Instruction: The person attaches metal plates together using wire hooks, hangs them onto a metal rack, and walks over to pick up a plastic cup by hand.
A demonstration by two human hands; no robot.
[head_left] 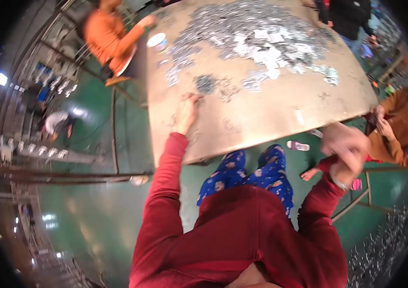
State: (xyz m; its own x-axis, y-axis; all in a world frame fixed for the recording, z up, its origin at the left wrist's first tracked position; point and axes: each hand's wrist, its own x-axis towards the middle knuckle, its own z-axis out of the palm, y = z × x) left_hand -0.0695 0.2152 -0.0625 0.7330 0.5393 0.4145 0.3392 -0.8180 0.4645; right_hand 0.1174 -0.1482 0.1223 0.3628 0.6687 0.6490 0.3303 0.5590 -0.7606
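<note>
My left hand (186,113) rests over the tabletop (261,113) on the left, its fingers curled together; whether anything is pinched in them is too small to see. Just beyond those fingertips lies a small dark heap of metal pieces (206,84). Scattered brownish bits (226,89) lie to the right of that heap. My right hand (346,146) is raised at the table's near right edge, smeared by motion, so its fingers cannot be read. A large spread of flat silvery metal pieces (213,26) covers the far part of the table, with paler pieces (273,45) among them.
A white-topped tub (156,40) stands at the table's left edge. A person in orange (110,38) sits at the left; a person in brown (403,127) sits at the right. Another in black (353,17) is at the far right. A metal rail (69,176) runs on the left.
</note>
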